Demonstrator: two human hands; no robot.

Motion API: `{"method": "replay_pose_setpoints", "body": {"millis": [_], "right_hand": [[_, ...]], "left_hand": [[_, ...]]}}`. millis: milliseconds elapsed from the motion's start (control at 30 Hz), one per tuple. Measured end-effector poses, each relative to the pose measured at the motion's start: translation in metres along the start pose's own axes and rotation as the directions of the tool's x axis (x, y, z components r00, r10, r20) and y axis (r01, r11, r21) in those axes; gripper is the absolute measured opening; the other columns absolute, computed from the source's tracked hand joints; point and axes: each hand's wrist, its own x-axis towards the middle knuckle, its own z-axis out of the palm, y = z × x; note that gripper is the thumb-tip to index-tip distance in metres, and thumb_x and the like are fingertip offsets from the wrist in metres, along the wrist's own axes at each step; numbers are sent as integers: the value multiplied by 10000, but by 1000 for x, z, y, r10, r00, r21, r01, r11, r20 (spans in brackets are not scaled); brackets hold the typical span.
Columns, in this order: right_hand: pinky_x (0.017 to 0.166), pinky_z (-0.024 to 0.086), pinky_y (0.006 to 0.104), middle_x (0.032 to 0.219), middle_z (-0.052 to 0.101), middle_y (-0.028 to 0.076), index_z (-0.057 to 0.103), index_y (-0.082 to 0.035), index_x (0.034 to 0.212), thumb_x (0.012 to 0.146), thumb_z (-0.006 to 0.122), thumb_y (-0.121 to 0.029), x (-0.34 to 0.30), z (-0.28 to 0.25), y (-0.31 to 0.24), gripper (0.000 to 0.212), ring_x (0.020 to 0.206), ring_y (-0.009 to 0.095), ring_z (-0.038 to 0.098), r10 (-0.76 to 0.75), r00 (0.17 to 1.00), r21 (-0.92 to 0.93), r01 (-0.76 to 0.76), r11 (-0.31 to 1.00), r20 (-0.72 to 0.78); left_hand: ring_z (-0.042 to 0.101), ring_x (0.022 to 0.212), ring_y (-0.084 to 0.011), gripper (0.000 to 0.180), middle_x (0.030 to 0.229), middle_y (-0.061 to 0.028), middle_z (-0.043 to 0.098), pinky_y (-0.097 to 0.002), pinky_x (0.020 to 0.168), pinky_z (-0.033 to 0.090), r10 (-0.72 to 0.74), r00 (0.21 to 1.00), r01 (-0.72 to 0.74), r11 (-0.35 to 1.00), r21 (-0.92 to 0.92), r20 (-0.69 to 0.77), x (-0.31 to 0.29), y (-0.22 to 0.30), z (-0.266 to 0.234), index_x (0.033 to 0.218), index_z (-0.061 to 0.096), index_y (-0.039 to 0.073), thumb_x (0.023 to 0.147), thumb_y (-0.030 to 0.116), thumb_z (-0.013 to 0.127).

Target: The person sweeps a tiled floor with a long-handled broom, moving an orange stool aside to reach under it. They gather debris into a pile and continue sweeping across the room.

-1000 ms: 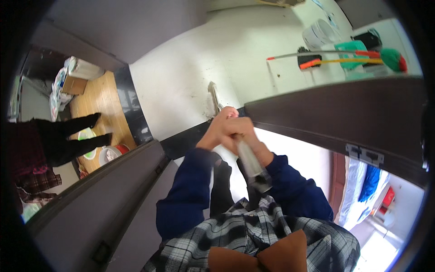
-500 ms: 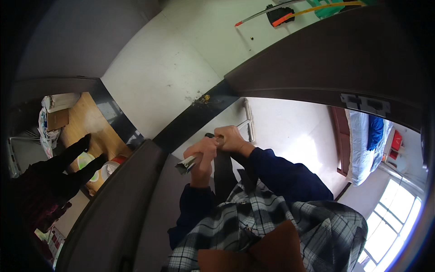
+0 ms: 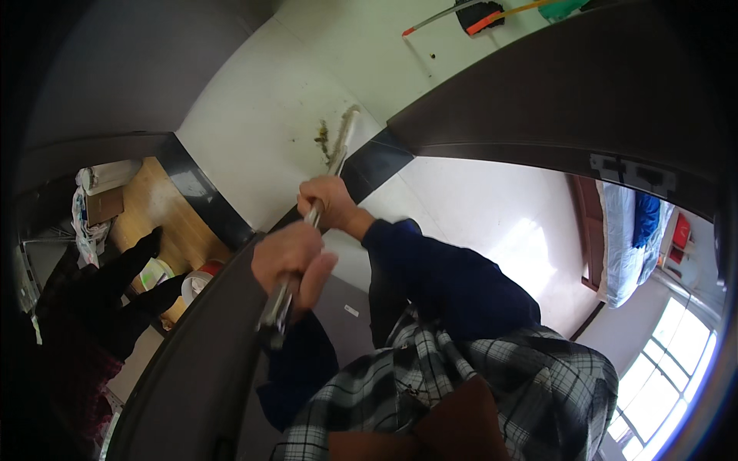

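A long-handled floor squeegee (image 3: 278, 307) with a silvery handle slants away from me, its narrow pale bar head (image 3: 347, 137) on the floor. My left hand (image 3: 288, 257) is closed round the handle near its top end, slightly blurred. Farther down the same handle, my right hand (image 3: 329, 201) is wrapped round it. Beside the head, on the pale floor, lies a small heap of dark and yellowish debris (image 3: 322, 137). Part of the handle is hidden by my hands.
A dark threshold strip (image 3: 377, 163) crosses the doorway, with a brown door (image 3: 538, 92) at right. At left stands another person in dark trousers (image 3: 115, 284), near a bucket (image 3: 194, 286). A broom and dustpan (image 3: 480, 17) lie far off; a bed (image 3: 615, 246) is at right.
The squeegee's head has swung from the right of the threshold to the debris beyond it. Both hands have moved left, and the debris has shifted off the strip.
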Motion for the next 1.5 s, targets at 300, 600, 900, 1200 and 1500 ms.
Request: {"method": "replay_pose_setpoints", "body": {"millis": [300, 600, 900, 1200, 1500], "right_hand": [[478, 449, 406, 565, 578, 37, 557, -180, 606, 644, 722, -201, -40, 10, 17, 171, 538, 312, 602, 77, 994, -167, -62, 984, 84], [950, 438, 437, 1118, 628, 95, 613, -118, 1154, 690, 793, -156, -32, -19, 43, 499, 1051, 284, 597, 111, 990, -221, -90, 971, 86], [884, 508, 433, 1075, 634, 134, 622, -99, 1079, 758, 708, -141, -158, -97, 368, 335, 1043, 342, 629, 715, 699, -670, -536, 514, -10], [830, 550, 483, 1158, 595, 203, 616, -42, 1113, 774, 677, -100, -129, -50, 561, 350, 1012, 405, 639, 776, 629, -872, -399, 283, -36], [770, 543, 460, 1009, 676, 146, 706, -64, 829, 752, 694, -204, -157, -43, 596, 161, 966, 356, 644, 642, 736, -936, -35, 351, 213]], "left_hand": [[492, 589, -115, 275, 746, -108, 636, -278, 553, 405, -263, 929, 224, 959, -172, -260, -44, -28, 0, 690, 552, -5, 908, 140, 637], [368, 543, -132, 341, 591, -5, 390, -304, 561, 379, -7, 806, 53, 997, 60, -592, -70, -13, -18, 636, 349, 144, 947, 153, 491], [502, 960, -194, 294, 903, -54, 486, -438, 1063, 390, -209, 335, 464, 885, -32, -919, -167, -116, -6, 842, 469, 100, 1063, 279, 394], [438, 793, -215, 328, 723, -32, 435, -372, 773, 349, -17, 113, 432, 901, 34, -993, -198, -196, 47, 697, 457, 131, 987, 236, 568], [385, 682, -193, 374, 649, -14, 305, -337, 677, 317, 99, -103, 315, 947, 62, -990, -199, -211, 51, 629, 364, 122, 931, 89, 582]]}}
